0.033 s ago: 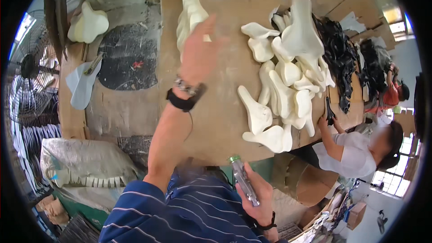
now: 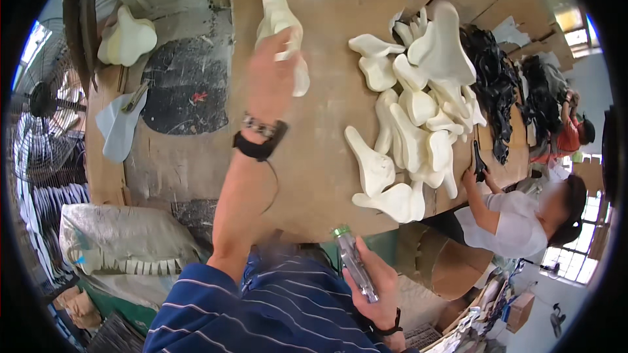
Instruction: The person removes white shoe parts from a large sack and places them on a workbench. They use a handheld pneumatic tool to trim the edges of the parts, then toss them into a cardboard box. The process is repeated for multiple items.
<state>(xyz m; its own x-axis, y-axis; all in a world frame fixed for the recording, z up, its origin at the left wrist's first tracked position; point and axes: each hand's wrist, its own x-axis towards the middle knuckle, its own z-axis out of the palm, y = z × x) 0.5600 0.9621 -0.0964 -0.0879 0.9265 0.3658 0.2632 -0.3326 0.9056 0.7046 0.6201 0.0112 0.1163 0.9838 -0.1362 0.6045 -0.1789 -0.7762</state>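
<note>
My left hand (image 2: 272, 73) reaches over a row of nested cream foam bicycle-saddle pads (image 2: 277, 5) on the brown board. It overlaps the pads' near part, and its fingers are smeared by motion, so I cannot tell whether it grips one. A dark band and a beaded bracelet circle that wrist. Low in front of my body, my right hand (image 2: 379, 286) is closed around a slim, shiny grey tool (image 2: 355, 263) with a green end pointing up and away. The tool's exact kind does not show.
A heap of cream saddle pads (image 2: 412, 117) covers the table's right side, with black saddle covers (image 2: 487, 85) beyond. More pads (image 2: 127, 36) lie far left beside a dark patch (image 2: 186, 82). A co-worker (image 2: 510, 222) handles a black piece at right. A fan (image 2: 42, 95) stands left.
My left hand has shifted slightly left and nearer to me, and more of the pads' near end shows right of it. The right hand stays closed around the tool.
</note>
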